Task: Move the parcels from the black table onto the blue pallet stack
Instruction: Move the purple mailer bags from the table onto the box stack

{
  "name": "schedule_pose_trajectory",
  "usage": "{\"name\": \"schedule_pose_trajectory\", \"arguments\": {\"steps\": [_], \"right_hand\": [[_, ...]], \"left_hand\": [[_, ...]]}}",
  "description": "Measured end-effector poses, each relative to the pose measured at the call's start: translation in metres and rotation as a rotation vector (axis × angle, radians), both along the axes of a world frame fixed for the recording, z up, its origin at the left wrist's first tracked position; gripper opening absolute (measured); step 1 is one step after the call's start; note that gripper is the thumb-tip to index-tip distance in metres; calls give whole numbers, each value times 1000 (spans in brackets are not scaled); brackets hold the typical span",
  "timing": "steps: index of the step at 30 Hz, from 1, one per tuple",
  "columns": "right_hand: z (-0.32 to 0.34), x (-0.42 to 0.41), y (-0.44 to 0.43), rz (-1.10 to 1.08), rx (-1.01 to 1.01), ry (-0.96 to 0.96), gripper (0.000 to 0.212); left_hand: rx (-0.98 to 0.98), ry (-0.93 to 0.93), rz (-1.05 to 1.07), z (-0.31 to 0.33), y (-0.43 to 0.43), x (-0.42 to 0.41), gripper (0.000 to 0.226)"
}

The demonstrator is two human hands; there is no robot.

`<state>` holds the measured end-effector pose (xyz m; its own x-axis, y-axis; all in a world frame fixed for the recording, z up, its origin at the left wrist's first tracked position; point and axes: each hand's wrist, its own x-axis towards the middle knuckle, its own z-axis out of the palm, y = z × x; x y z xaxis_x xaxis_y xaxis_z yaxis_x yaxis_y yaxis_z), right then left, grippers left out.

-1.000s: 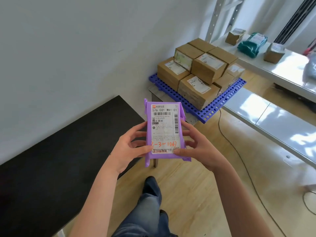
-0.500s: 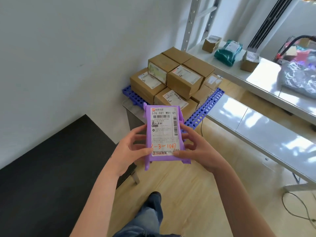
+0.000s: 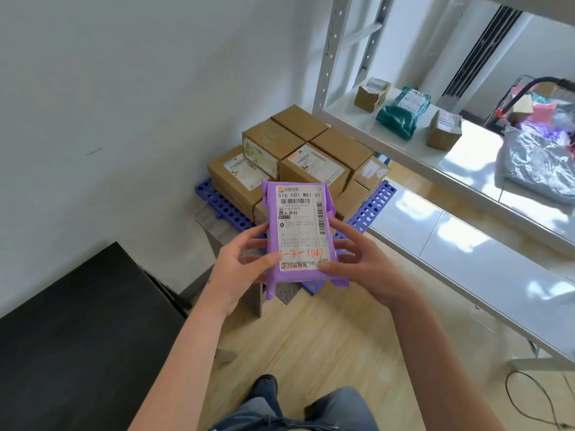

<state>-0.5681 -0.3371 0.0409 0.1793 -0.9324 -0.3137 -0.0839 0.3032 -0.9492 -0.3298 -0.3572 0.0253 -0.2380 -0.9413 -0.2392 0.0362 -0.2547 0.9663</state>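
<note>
Looks like a small parcel sorting or storage room. Shown by the labelled cardboard boxes [image 3: 295,157] stacked in two layers on a blue perforated pallet [image 3: 376,203] in the corner, by the white metal shelving rack [image 3: 329,57] carrying two more small cartons [image 3: 371,96], a green mailer bag [image 3: 401,118] and a silver-grey bag [image 3: 535,163], and by the purple poly mailer [image 3: 300,231] with a barcoded courier label held up in front. Otherwise plain and functional: white walls [image 3: 124,88], pale wood-look floor [image 3: 311,337], a black table [image 3: 77,337] at the left, a loose cable [image 3: 529,396] on the floor.
</note>
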Motion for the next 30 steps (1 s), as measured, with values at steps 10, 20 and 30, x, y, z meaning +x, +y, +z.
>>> {"name": "schedule_pose_trajectory", "arguments": {"steps": [10,20,30], "right_hand": [[-2,-81,-67,116,11,-15,76],[8,-170,-144,242,-40,5,66],[0,-202,-214,275,-77,38,52]], "left_hand": [[14,-9,148,7,-39,-81,60],[-70,-95,469,12,-63,-196,55],[-27,-100,583,6,-114,-242,48]]}}
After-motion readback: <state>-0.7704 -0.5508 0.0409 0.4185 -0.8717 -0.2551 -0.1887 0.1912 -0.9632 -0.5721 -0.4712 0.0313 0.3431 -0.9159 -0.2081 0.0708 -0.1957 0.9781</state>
